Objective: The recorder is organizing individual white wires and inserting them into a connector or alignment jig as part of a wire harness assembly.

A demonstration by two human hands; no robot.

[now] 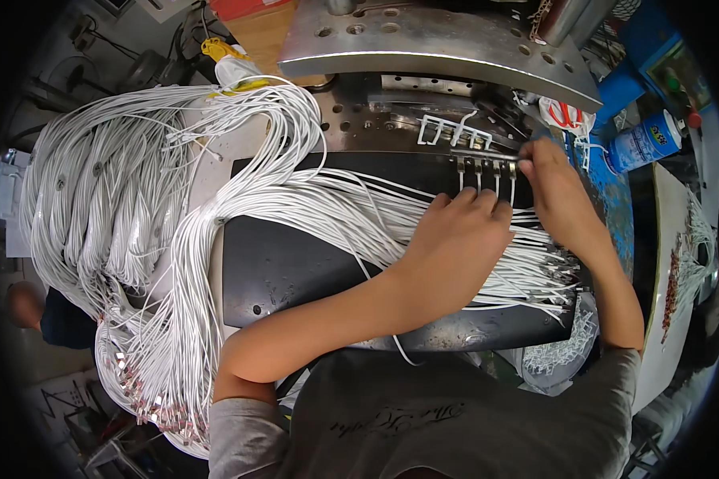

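Several white cables [478,174] stand side by side with their metal ends at a slotted metal fixture [495,165]. My left hand [459,247] reaches across the loose cables, its curled fingers closed around the lower part of that row. At the right end of a thin metal bar [486,153] along the fixture's top, my right hand [558,191] is closed, thumb and fingers pinching there. Beneath my left hand, a thick bundle of white cables [311,195] runs across the black board [287,263], its tipped ends fanned out at the right.
A white comb-shaped plastic piece [455,129] lies beyond the fixture, under a heavy steel plate [431,44]. Large cable coils [96,191] hang at the left. A blue can [645,144] stands at the right. A clear bag of small white parts [563,351] sits near my right elbow.
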